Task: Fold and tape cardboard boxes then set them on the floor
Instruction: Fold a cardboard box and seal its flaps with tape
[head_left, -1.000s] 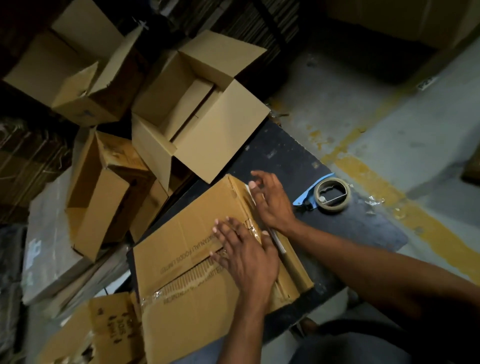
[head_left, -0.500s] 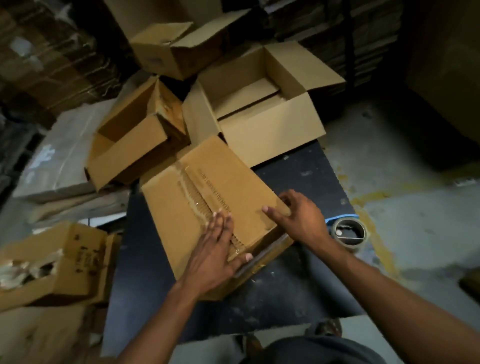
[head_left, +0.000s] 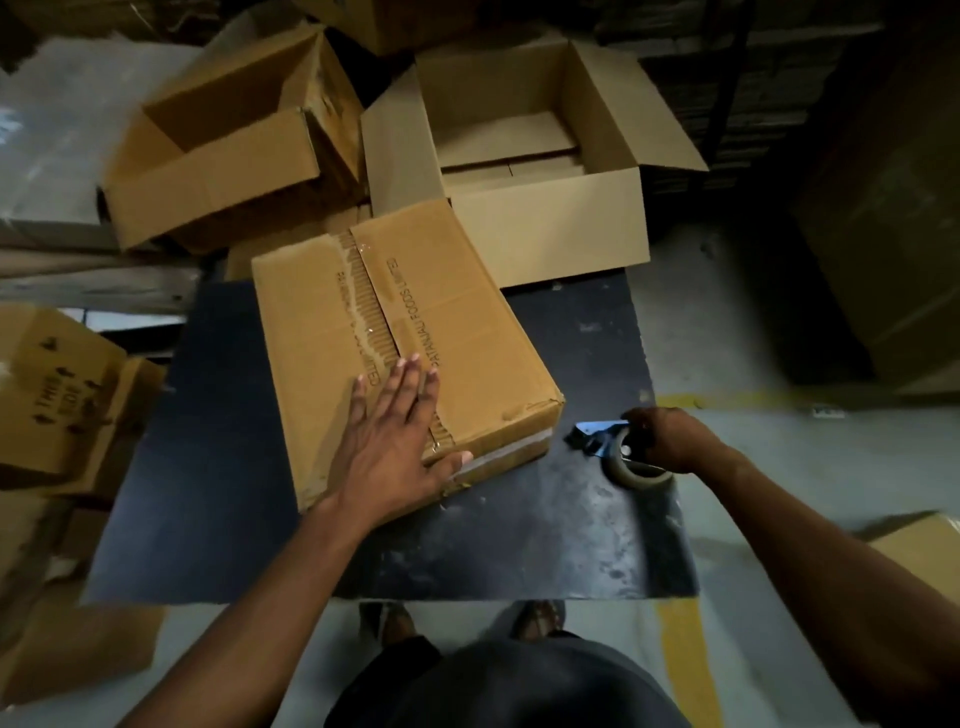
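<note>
Two hands: flat cardboard box, round tape dispenser.

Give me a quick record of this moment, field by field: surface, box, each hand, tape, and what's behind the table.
surface: dark table
box: closed cardboard box lying on the table, centre seam up
left hand: left hand flat on the box near its front edge
right hand: right hand gripping the tape dispenser on the table
behind: open empty boxes
</note>
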